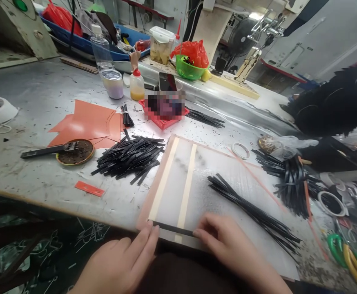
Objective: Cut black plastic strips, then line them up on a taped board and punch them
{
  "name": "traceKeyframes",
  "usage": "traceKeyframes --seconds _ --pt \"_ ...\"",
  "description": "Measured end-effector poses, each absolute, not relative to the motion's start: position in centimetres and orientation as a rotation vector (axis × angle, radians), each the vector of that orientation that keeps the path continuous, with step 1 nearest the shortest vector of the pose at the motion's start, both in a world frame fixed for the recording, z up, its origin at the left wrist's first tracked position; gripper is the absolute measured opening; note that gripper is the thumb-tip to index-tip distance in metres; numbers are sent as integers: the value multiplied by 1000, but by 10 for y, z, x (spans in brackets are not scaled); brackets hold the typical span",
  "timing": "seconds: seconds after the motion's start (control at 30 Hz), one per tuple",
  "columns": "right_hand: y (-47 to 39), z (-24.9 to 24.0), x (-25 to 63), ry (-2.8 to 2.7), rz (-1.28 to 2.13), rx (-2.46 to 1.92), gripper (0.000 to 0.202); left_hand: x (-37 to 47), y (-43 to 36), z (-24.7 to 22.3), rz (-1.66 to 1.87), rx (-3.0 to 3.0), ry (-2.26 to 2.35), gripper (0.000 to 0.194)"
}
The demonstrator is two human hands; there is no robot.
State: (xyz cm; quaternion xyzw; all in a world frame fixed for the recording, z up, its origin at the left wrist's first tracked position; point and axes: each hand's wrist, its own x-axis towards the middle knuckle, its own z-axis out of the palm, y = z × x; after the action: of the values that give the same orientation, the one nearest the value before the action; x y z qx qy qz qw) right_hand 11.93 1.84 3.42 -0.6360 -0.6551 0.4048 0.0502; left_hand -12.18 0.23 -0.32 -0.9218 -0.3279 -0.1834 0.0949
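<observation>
A thin black strip (175, 228) lies across the near end of a translucent board (224, 163), over its two pale tape lines. My left hand (120, 257) is at the strip's left end, two digits close together on it. At the right end, my right hand (224, 237) pinches the strip between thumb and curled fingers. To the right on the board rests a loose bundle of long black strips (248, 208). A heap of short black strips (131, 157) sits left of the board.
Left on the table are orange sheets (89, 120), a brush (48, 150) on a round brown tin (77, 154), and a small orange piece (89, 188). Bottles (137, 85) and a red basket (163, 120) stand behind. More black strips (291, 183) and green-handled scissors (336, 249) lie right.
</observation>
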Motion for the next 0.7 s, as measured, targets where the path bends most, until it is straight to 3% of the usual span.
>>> traceKeyframes --seconds 0.3,0.47,0.7 --pt "17 33 117 -2089 1136 -1933 18 -113 7 -1 -437 -2726 -953 33" --pt "18 34 118 -2096 1111 -1918 18 -116 6 -1 -385 -2769 -983 45" --pt "15 33 112 -2144 1020 -1944 16 -92 6 -10 -724 -2855 -822 44"
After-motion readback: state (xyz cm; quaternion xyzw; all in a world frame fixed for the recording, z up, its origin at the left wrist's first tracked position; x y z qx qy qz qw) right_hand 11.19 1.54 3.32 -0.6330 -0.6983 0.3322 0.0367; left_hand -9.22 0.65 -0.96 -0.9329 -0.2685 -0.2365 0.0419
